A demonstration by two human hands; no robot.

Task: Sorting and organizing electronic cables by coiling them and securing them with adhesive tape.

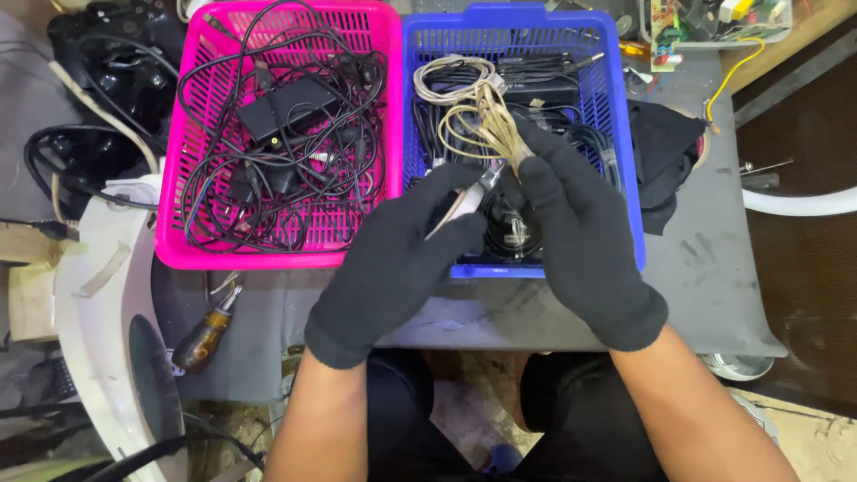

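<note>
A repair workshop: baskets of tangled cables [286,134], a bare circuit board [683,27] (wires attached), a screwdriver [207,332].

A scuffed grey desk [714,268] carries a pink plastic basket [178,214] and a blue plastic basket [625,134] side by side, touching, a black cloth [665,152] right of them, and a brown-handled screwdriver [205,335] at its front left.

Two plastic mesh baskets sit side by side at the grey table's [705,259] back edge: pink basket [174,241] left, blue basket [625,134] right. Wooden-handled screwdriver [203,335] lies near the front-left corner.
</note>
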